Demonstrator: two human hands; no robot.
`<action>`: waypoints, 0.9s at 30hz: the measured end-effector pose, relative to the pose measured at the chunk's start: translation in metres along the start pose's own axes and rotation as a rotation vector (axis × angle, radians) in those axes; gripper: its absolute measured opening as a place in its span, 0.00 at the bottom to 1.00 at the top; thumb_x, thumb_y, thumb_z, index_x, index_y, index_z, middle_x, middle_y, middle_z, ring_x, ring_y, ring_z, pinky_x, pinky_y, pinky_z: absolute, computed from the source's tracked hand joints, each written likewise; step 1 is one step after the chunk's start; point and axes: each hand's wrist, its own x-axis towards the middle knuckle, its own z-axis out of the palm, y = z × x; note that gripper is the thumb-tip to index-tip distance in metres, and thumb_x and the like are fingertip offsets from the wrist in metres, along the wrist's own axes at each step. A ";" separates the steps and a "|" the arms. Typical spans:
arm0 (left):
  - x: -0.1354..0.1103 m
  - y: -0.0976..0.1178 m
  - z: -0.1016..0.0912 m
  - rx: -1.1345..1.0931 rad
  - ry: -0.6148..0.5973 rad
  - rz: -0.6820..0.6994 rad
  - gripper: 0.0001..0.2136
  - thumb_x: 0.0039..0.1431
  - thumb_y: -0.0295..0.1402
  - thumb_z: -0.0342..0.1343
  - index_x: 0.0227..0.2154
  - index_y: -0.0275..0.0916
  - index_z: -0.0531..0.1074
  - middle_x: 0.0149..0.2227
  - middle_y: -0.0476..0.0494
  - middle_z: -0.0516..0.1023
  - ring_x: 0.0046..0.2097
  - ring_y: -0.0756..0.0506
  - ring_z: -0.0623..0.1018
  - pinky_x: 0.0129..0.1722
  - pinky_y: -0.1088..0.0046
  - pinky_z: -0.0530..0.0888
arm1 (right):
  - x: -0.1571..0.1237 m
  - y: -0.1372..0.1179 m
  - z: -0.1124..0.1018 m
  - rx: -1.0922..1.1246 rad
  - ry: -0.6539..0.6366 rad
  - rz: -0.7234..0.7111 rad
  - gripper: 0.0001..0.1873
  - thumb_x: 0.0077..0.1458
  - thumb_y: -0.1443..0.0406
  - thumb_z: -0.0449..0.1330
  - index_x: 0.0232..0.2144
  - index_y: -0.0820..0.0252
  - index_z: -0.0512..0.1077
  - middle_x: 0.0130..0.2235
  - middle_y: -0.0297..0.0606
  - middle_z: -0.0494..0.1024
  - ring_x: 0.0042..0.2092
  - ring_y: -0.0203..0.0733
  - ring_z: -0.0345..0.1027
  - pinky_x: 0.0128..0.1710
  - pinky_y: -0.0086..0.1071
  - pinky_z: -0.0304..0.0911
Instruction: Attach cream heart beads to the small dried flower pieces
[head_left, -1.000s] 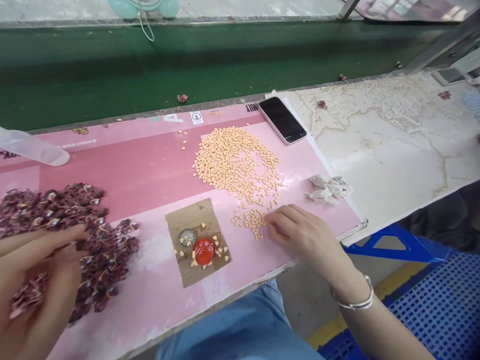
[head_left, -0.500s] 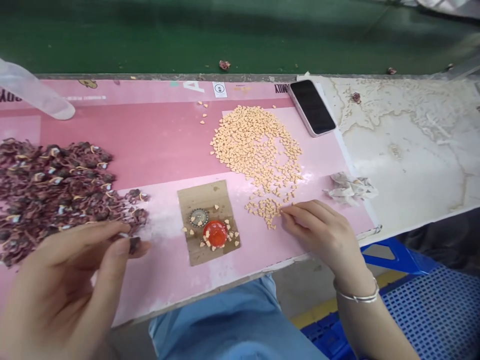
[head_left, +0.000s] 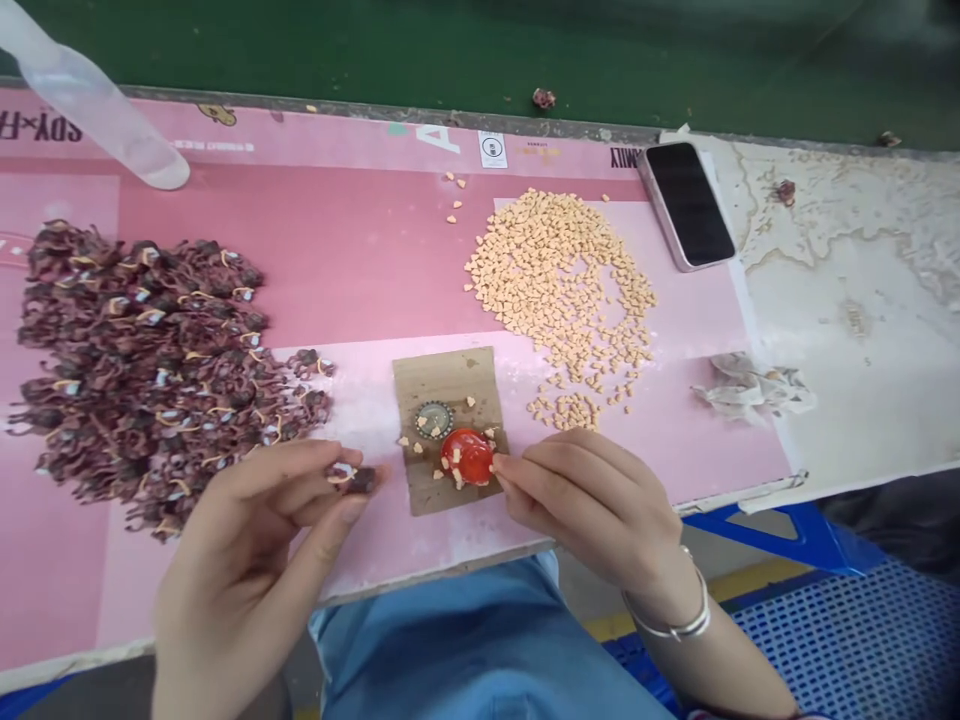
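My left hand pinches a small dark maroon flower piece between thumb and fingers, just right of a big heap of the same maroon pieces. My right hand has its fingertips pinched together at the right edge of a red dome that sits on a brown cardboard square; what the fingertips hold is too small to make out. A small round metal cap lies beside the dome. A spread of tiny beige heart-shaped bits lies beyond my right hand.
A black phone lies face up at the far right of the pink mat. A crumpled tissue rests near the mat's right edge. A clear plastic tube lies at the far left. A green belt runs behind.
My right hand has moved left from the small beige pile to the red dome. My left hand has come away from the maroon heap toward the cardboard with one piece pinched.
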 end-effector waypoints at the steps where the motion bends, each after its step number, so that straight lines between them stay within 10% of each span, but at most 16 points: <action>1: -0.002 -0.001 0.001 -0.004 0.015 -0.023 0.13 0.59 0.36 0.72 0.44 0.63 0.83 0.40 0.55 0.85 0.39 0.47 0.89 0.43 0.80 0.88 | 0.000 0.000 -0.001 -0.003 -0.014 -0.004 0.07 0.71 0.75 0.61 0.46 0.62 0.77 0.33 0.37 0.83 0.33 0.39 0.74 0.33 0.34 0.74; 11: -0.004 -0.003 0.018 -0.118 0.054 0.223 0.16 0.58 0.19 0.67 0.39 0.52 0.83 0.42 0.52 0.82 0.44 0.49 0.86 0.50 0.79 0.88 | 0.000 -0.004 -0.005 -0.038 -0.048 0.009 0.07 0.74 0.74 0.59 0.47 0.61 0.75 0.33 0.37 0.83 0.33 0.39 0.75 0.35 0.34 0.72; 18: -0.001 -0.013 0.019 -0.012 -0.148 0.512 0.15 0.60 0.14 0.64 0.40 0.42 0.80 0.40 0.52 0.85 0.42 0.50 0.87 0.45 0.80 0.88 | 0.002 -0.005 -0.005 -0.059 -0.044 -0.008 0.06 0.73 0.74 0.59 0.46 0.63 0.75 0.32 0.37 0.82 0.32 0.39 0.74 0.34 0.34 0.72; 27: -0.010 -0.012 0.020 0.122 -0.130 0.717 0.11 0.61 0.14 0.63 0.34 0.38 0.78 0.40 0.52 0.84 0.48 0.50 0.88 0.53 0.77 0.88 | 0.018 -0.026 0.003 0.218 0.206 0.216 0.11 0.63 0.78 0.64 0.38 0.57 0.77 0.29 0.33 0.82 0.29 0.35 0.76 0.30 0.28 0.76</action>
